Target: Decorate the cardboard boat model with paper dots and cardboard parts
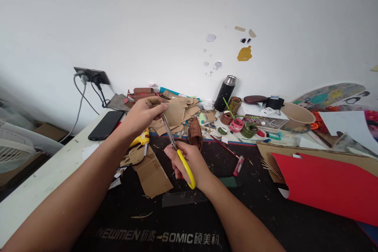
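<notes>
My right hand (190, 161) is closed round the yellow handles of a pair of scissors (169, 130), whose blades point up and away from me. At the tip of the blades is a small piece of brown cardboard (175, 113), pinched in my left hand (144, 112). The blades lie along its left edge; whether they bite into it I cannot tell. Beneath the left hand lie a yellow glue gun (141, 138) and a flat cardboard strip (153, 175). Just beyond the right hand stands a brown cardboard tube (195, 132).
Cardboard scraps (189, 106) pile up at the back. Open paint pots (236, 125) stand near a black thermos (225, 93) by the wall. A red sheet (330, 185) covers the right side. A phone (105, 125) lies at left on the white desk, beside a black mat (141, 204).
</notes>
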`<state>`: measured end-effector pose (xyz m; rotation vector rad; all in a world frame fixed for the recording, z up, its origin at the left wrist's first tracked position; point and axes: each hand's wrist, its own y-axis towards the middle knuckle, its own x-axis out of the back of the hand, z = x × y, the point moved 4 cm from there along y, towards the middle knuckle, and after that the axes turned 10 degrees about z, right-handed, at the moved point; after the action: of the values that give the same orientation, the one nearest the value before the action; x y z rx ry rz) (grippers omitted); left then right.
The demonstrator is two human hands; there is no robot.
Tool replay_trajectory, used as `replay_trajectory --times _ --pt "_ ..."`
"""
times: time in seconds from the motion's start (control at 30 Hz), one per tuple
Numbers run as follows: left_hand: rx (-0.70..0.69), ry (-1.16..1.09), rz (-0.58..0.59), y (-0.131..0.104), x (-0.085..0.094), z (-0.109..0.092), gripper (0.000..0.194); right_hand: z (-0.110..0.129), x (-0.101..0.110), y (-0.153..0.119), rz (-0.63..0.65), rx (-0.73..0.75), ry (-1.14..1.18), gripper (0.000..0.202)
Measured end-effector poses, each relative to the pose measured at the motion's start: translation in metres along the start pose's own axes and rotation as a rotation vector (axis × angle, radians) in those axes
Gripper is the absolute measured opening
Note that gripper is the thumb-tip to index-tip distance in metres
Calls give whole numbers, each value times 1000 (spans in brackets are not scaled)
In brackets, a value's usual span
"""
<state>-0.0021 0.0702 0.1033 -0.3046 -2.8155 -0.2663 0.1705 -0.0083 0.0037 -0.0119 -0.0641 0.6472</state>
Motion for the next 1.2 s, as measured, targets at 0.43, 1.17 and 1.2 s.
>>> replay_trajectory --times 0.43,1.17,1.2 --pt "20 100 -4 -3 -1 -4 26 2 1 2 -16 -2 -4 49" --pt "24 55 3 -1 -1 -1 27 9 2 0 -11 -26 4 46" --pt "26 56 4 -1 -1 -1 28 10 2 0 -14 -33 1 47"
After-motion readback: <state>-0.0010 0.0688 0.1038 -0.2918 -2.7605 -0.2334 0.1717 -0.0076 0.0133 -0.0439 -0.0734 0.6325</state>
